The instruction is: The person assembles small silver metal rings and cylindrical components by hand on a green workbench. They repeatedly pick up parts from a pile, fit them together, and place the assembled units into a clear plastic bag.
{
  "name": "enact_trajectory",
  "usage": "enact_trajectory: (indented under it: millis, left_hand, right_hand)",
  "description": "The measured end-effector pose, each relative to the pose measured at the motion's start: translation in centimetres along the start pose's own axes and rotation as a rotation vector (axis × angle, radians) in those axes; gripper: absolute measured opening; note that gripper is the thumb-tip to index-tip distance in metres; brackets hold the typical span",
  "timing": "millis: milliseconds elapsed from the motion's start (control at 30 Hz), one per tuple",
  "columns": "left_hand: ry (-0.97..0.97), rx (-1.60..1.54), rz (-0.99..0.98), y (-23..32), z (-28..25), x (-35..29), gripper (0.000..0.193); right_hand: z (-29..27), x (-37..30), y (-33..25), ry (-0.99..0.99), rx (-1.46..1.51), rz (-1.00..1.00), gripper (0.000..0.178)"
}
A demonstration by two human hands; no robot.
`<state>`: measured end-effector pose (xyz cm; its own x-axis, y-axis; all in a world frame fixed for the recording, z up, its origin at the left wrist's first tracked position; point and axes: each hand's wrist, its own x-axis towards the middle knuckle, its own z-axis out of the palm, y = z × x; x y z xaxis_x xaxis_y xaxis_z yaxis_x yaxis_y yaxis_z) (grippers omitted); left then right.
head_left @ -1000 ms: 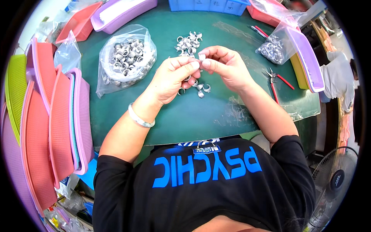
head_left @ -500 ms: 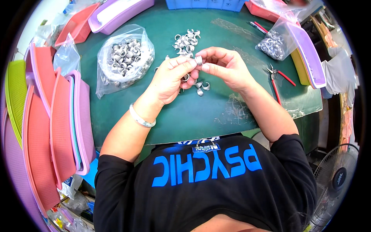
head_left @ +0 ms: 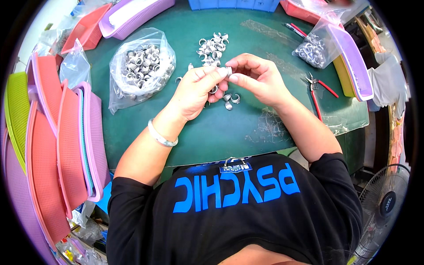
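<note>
Well, beside the worktop's (head_left: 194,137) left edge stand nested plastic baskets (head_left: 73,145), and just in from that edge sits an open clear bag (head_left: 117,95) of metal rings. Next comes your left hand (head_left: 196,86), thumb and forefinger pinching a ribbed silver ring (head_left: 229,71); a second ring (head_left: 213,89) shows among its curled fingers. Loose rings (head_left: 213,48) lie beyond, toward the far edge. The ribbed one is between your hands, over the middle of the worktop. It is probably light, stiff and a little slippery, hard to damage by touch; the broad ribbed band should give the surest grip. Your right hand (head_left: 260,80) pinches its right side, thumb and forefinger nearly together. Red-handled pliers (head_left: 313,82) lie open near the right edge, with a clear bag (head_left: 327,37) of rings by the far right corner.

Your fingertips cover much of the ring, so its ends cannot be made out. Your left hand hides part of the loose pile, and the blue crate (head_left: 234,4) is cut off at the top.
</note>
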<state>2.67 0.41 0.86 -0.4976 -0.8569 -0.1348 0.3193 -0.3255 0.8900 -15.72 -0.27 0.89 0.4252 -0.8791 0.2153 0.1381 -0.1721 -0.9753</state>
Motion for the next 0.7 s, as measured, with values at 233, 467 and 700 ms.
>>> enact_trajectory:
  millis: [233, 467, 700]
  left_hand:
    - [0.069, 0.059, 0.007, 0.1, 0.37, -0.09, 0.012]
    - [0.026, 0.045, 0.064, 0.25, 0.3, -0.15, 0.018]
    - [0.017, 0.095, 0.107, 0.3, 0.4, -0.16, 0.019]
  right_hand:
    - [-0.03, 0.12, 0.37, 0.009, -0.133, -0.126, 0.023]
    - [-0.06, 0.04, 0.35, 0.014, -0.113, -0.094, 0.027]
    - [-0.15, -0.03, 0.34, 0.016, -0.158, -0.109, 0.028]
